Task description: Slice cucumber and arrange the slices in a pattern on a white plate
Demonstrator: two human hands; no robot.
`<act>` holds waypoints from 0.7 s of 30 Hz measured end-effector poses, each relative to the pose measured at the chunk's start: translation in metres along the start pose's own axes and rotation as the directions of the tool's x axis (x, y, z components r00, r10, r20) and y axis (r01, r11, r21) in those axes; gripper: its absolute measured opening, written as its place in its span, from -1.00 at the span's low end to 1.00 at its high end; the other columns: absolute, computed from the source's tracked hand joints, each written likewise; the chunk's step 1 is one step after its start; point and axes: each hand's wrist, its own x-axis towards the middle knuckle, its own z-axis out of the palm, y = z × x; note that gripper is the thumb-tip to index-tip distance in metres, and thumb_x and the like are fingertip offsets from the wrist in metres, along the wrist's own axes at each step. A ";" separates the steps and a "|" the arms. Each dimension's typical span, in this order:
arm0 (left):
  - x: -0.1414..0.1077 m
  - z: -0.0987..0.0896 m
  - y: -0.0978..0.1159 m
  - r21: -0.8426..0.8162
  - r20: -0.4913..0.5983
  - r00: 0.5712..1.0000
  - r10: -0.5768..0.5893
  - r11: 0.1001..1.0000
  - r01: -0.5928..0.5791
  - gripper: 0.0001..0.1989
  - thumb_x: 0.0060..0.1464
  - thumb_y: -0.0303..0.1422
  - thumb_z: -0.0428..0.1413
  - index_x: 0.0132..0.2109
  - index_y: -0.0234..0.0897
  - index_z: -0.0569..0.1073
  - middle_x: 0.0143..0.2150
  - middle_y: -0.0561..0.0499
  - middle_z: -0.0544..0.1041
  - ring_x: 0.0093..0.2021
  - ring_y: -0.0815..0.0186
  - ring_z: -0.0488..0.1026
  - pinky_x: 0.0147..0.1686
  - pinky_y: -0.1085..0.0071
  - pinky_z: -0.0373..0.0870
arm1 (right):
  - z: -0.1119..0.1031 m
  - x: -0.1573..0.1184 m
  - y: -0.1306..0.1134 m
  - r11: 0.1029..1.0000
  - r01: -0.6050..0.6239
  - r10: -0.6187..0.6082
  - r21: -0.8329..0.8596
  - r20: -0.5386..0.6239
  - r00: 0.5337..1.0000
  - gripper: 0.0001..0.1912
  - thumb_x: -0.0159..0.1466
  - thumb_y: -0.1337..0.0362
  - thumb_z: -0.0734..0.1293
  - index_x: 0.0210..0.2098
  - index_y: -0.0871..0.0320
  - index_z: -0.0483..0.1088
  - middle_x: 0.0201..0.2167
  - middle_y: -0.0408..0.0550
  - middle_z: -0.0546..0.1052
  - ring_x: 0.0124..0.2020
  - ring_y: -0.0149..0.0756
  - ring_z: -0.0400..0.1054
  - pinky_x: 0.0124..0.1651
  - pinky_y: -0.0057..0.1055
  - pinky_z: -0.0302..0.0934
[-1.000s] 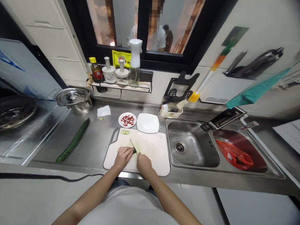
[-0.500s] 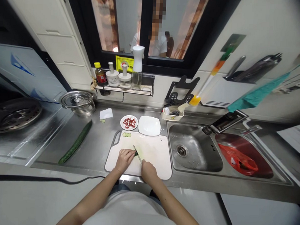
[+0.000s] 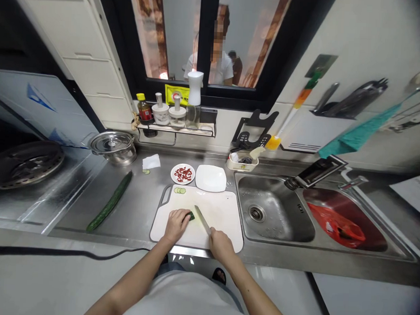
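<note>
On the white cutting board (image 3: 224, 214), my left hand (image 3: 176, 224) is closed on a short cucumber piece (image 3: 191, 215), its dark green end showing past the fingertips. My right hand (image 3: 221, 244) grips the handle of a knife (image 3: 202, 220). The blade points up and to the left, a little to the right of the piece and apart from it. Several thin cucumber slices (image 3: 180, 190) overlap at the board's upper left corner. A small plate (image 3: 173, 178) of chopped red pieces and a white square dish (image 3: 211, 178) stand just behind the board.
A whole cucumber (image 3: 110, 202) lies on the steel counter at left, near a lidded pot (image 3: 115, 148) and a white paper (image 3: 151, 161). To the right is a double sink (image 3: 276, 232) with a red bag (image 3: 335, 227). Bottles line a wall rack (image 3: 176, 128).
My right hand has moved the knife right, away from the cucumber piece, leaving a gap. My left hand still holds the piece. The whole view has shifted slightly.
</note>
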 end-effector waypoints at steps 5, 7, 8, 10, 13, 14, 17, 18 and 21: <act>0.000 -0.001 -0.001 -0.041 -0.035 0.993 -0.110 0.993 0.109 -0.72 0.23 -0.25 -0.07 -0.05 -0.23 0.45 -0.10 -0.08 0.52 -0.06 0.22 0.42 -0.01 0.21 0.29 | -0.010 0.006 0.008 0.993 -0.034 0.025 -0.113 -0.079 0.997 -0.64 0.30 0.51 0.03 -0.04 0.20 0.33 -0.15 0.10 0.45 -0.19 -0.24 0.43 -0.26 -0.42 0.15; 0.001 -0.004 0.000 -0.075 -0.072 0.982 -0.177 0.982 0.171 -0.71 0.23 -0.25 -0.08 -0.05 -0.24 0.45 -0.09 -0.09 0.52 -0.05 0.21 0.42 0.00 0.20 0.30 | -0.012 0.007 0.010 0.986 -0.060 0.042 -0.156 -0.117 0.992 -0.64 0.30 0.49 0.04 -0.03 0.15 0.33 -0.12 0.08 0.41 -0.26 -0.29 0.44 -0.31 -0.43 0.13; 0.002 -0.006 0.001 -0.096 -0.091 0.973 -0.211 0.975 0.202 -0.71 0.23 -0.25 -0.08 -0.05 -0.24 0.45 -0.09 -0.09 0.52 -0.05 0.21 0.42 0.01 0.20 0.30 | -0.012 0.007 0.012 0.982 -0.070 0.045 -0.175 -0.144 0.989 -0.65 0.31 0.48 0.05 -0.03 0.13 0.33 -0.11 0.07 0.40 -0.28 -0.30 0.43 -0.32 -0.44 0.12; 0.004 -0.011 0.005 -0.142 -0.126 0.953 -0.277 0.955 0.259 -0.70 0.22 -0.24 -0.08 -0.05 -0.25 0.44 -0.08 -0.10 0.51 -0.04 0.20 0.42 0.01 0.20 0.31 | -0.011 0.007 0.016 0.975 -0.081 0.036 -0.209 -0.213 0.976 -0.65 0.32 0.43 0.08 0.01 0.09 0.32 -0.11 0.06 0.38 -0.30 -0.33 0.41 -0.32 -0.44 0.10; 0.012 -0.019 0.013 -0.215 -0.174 0.918 -0.358 0.923 0.319 -0.68 0.23 -0.22 -0.10 -0.02 -0.26 0.42 -0.06 -0.11 0.50 -0.03 0.21 0.41 0.01 0.23 0.32 | -0.007 0.007 0.021 0.965 -0.072 -0.017 -0.253 -0.332 0.943 -0.62 0.31 0.40 0.13 0.09 0.05 0.29 -0.10 0.06 0.38 -0.30 -0.34 0.37 -0.29 -0.43 0.08; 0.015 -0.021 0.016 -0.236 -0.185 0.909 -0.374 0.915 0.328 -0.68 0.23 -0.22 -0.10 -0.01 -0.26 0.42 -0.05 -0.11 0.49 -0.03 0.21 0.41 0.00 0.24 0.32 | -0.006 0.006 0.023 0.962 -0.064 -0.040 -0.265 -0.370 0.928 -0.61 0.31 0.40 0.15 0.10 0.05 0.29 -0.11 0.06 0.38 -0.30 -0.34 0.35 -0.28 -0.42 0.07; 0.026 -0.029 0.026 -0.241 -0.178 0.922 -0.343 0.924 0.297 -0.68 0.21 -0.22 -0.06 0.00 -0.24 0.41 -0.04 -0.09 0.48 -0.03 0.22 0.40 0.01 0.26 0.32 | -0.002 0.007 0.027 0.957 -0.038 -0.106 -0.287 -0.471 0.876 -0.61 0.29 0.39 0.18 0.10 0.07 0.31 -0.13 0.05 0.40 -0.31 -0.34 0.30 -0.27 -0.40 0.03; 0.030 -0.032 0.030 -0.218 -0.159 0.938 -0.309 0.937 0.272 -0.69 0.19 -0.21 -0.03 -0.01 -0.22 0.42 -0.04 -0.09 0.48 -0.01 0.22 0.39 0.03 0.25 0.30 | -0.001 0.007 0.027 0.957 -0.031 -0.122 -0.288 -0.499 0.858 -0.62 0.29 0.40 0.18 0.08 0.07 0.32 -0.13 0.05 0.40 -0.32 -0.34 0.29 -0.27 -0.40 0.02; 0.040 -0.040 0.043 -0.106 -0.035 0.977 -0.210 0.973 0.206 -0.68 0.10 -0.18 0.07 -0.03 -0.16 0.46 0.02 -0.07 0.44 0.06 0.16 0.33 0.10 0.19 0.22 | 0.002 0.008 0.028 0.957 -0.009 -0.162 -0.289 -0.561 0.812 -0.66 0.30 0.41 0.17 0.03 0.09 0.36 -0.17 0.05 0.42 -0.34 -0.34 0.26 -0.28 -0.39 -0.01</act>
